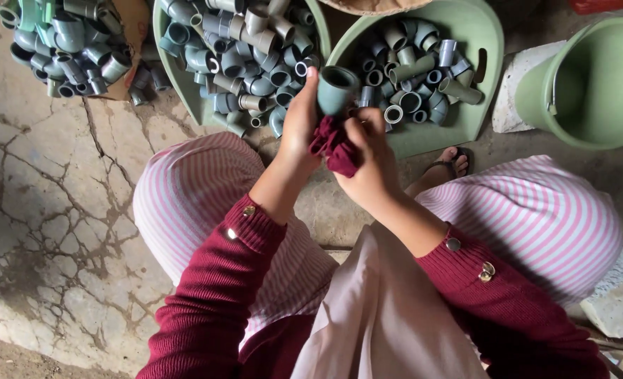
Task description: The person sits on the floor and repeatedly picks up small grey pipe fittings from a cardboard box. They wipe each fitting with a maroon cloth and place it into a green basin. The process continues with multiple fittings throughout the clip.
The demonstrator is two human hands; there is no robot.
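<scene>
My left hand [296, 137] holds a grey-green plastic pipe fitting [335, 88] upright, fingers wrapped around its left side. My right hand [371, 165] grips a dark red cloth [331, 147] and presses it against the lower part of the fitting. Both hands are raised above my knees, in front of two green trays of fittings. Both sleeves are dark red with gold buttons.
A green tray [480, 42] on the right holds several grey pipe fittings; another green tray [185, 84] in the middle is piled with more. A further heap [66, 42] lies at top left. A green bucket [592, 84] stands at right. The concrete floor [52, 210] is cracked.
</scene>
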